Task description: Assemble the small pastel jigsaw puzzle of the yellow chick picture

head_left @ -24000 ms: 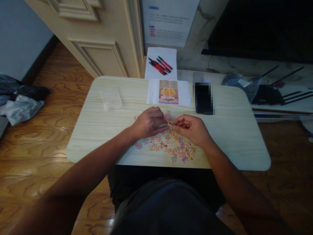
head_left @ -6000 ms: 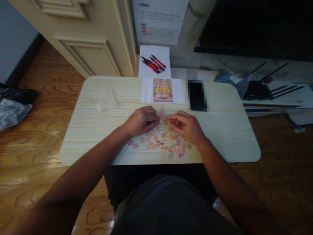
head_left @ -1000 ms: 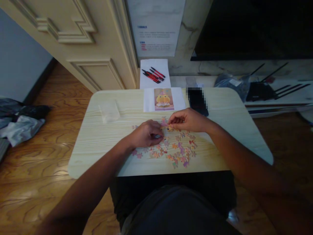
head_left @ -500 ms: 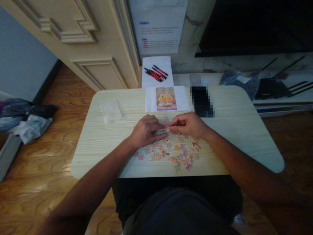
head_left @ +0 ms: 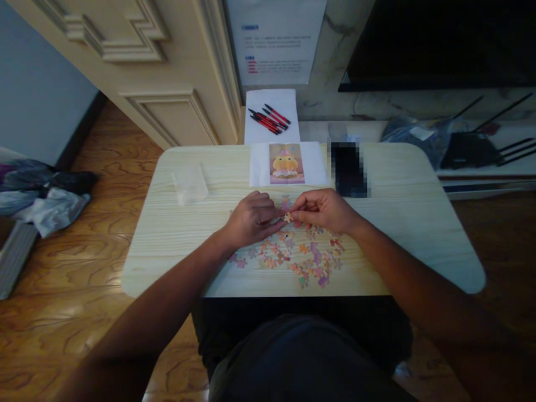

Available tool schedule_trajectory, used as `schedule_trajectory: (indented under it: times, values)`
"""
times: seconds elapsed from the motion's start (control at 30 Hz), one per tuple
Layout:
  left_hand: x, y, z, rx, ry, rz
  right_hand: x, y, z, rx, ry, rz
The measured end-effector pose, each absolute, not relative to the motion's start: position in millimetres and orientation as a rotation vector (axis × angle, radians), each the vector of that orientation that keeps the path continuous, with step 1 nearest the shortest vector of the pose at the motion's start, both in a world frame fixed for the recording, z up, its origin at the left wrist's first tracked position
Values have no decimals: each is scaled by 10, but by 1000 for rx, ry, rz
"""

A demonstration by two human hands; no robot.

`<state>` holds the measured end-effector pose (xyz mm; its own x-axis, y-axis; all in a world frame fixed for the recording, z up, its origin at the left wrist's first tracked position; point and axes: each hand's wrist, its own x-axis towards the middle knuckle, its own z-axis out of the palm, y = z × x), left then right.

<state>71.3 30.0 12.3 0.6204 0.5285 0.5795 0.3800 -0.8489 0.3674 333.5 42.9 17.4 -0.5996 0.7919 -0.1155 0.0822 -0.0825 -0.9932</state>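
A small pale-orange puzzle piece (head_left: 288, 217) is pinched between the thumb and fingertips of my right hand (head_left: 324, 211), just over the table. From the other side my left hand (head_left: 256, 219) meets it, its thumb and forefinger closed on a puzzle piece with a dark spot, mostly covered by the fingers. Loose puzzle pieces (head_left: 315, 256) in orange, pink and purple lie scattered below both hands. A few more pinkish pieces (head_left: 285, 202) show just beyond the fingertips.
Behind my hands lies a printed picture (head_left: 287, 163) of a yellow figure on white paper. A pixelated dark rectangle (head_left: 349, 170) is right of it, a clear plastic bag (head_left: 190, 184) at the left. Red-and-black pens (head_left: 270, 119) rest on paper beyond the table (head_left: 435, 245).
My left thumb has drawn up toward the forefinger, closing the gap between them. The piece in my right fingers is turned slightly. The whole view has shifted a little.
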Motion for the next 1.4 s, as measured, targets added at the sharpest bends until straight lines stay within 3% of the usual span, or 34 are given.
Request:
schedule_trajectory:
  times: [0.57, 0.93, 1.4]
  values:
    - [697, 301, 130, 2643, 764, 1016, 3380, 442, 181, -897, -1737, 1721]
    - [674, 289, 166, 2655, 755, 821, 3441, 461, 268, -1019, -2013, 1024]
    - [722, 276, 139, 2640, 776, 750, 3443, 493, 276, -792, -2273, 850]
